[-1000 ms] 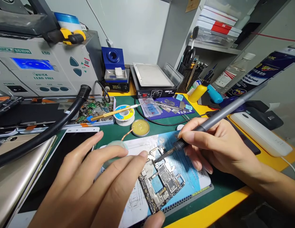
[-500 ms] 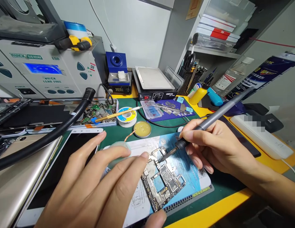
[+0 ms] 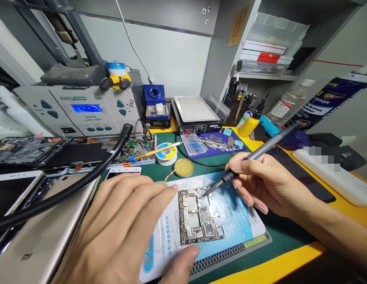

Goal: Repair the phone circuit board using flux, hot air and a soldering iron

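A soldering iron point(image 3: 267, 142) with a grey handle lies between the fingers of my right hand point(image 3: 270, 179), gripped like a pen. Its tip points down-left and meets or hovers over the upper part of a phone circuit board point(image 3: 205, 215); contact cannot be told. That board lies flat on a white and blue printed pad point(image 3: 239, 209). My left hand point(image 3: 118, 232) is spread at the board's left side, forefinger near the upper left corner and thumb by the lower edge. Whether either fingertip touches the board is unclear.
Behind the board are a flux tin point(image 3: 184, 167), a solder spool point(image 3: 167, 154) and a brush point(image 3: 156, 151). A hot-air station point(image 3: 91, 108) with a black hose point(image 3: 91, 173) is at left, above phones point(image 3: 38, 240). A hot plate point(image 3: 196, 108) stands at the back; a white power strip point(image 3: 328, 173) lies right.
The camera view has shifted. The circuit board has turned on the pad and now sits straighter. My left hand's fingers have drawn closer together, while the right hand keeps hold of the soldering iron.
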Demonstrator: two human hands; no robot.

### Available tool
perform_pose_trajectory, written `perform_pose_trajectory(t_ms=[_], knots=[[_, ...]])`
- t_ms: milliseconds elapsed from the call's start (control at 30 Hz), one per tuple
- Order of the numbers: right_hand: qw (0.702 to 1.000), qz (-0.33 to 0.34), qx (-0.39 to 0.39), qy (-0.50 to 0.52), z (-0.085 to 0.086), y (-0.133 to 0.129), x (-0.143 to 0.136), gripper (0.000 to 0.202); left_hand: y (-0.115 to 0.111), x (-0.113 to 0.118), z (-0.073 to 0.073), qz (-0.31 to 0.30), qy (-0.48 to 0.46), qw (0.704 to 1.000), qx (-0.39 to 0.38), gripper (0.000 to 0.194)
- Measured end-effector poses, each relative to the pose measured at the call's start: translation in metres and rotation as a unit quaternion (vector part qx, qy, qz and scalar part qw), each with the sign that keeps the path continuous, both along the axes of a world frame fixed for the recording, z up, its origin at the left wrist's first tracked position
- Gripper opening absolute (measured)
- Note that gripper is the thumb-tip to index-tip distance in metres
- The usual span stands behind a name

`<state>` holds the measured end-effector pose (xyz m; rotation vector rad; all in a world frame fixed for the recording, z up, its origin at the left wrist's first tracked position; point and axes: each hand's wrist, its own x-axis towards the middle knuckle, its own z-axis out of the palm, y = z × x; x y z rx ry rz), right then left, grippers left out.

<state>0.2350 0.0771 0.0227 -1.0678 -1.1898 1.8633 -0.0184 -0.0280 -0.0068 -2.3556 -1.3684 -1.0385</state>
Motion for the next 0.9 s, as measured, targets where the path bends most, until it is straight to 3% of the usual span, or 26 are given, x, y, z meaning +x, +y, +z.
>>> perform_pose_trajectory(t_ms=[133, 300, 633, 900], knots=[[1.0, 0.005, 0.0, 0.004, 0.002, 0.0, 0.0, 0.019, -0.001, -0.008, 0.005, 0.01, 0.007, 1.0, 0.005, 0.05], [1.0, -0.014, 0.004, 0.011, 0.002, 0.004, 0.003, 0.019, 0.003, -0.019, 0.008, 0.082, 0.055, 0.995, -0.014, 0.043], [0.999, -0.032, 0.001, 0.022, 0.002, 0.006, 0.003, 0.017, 0.011, -0.021, -0.002, 0.074, 0.054, 0.996, -0.022, 0.027], [0.998, -0.044, 0.003, 0.036, 0.0, 0.009, 0.005, 0.014, 0.008, -0.026, 0.0, 0.091, 0.043, 0.995, -0.018, 0.031]])
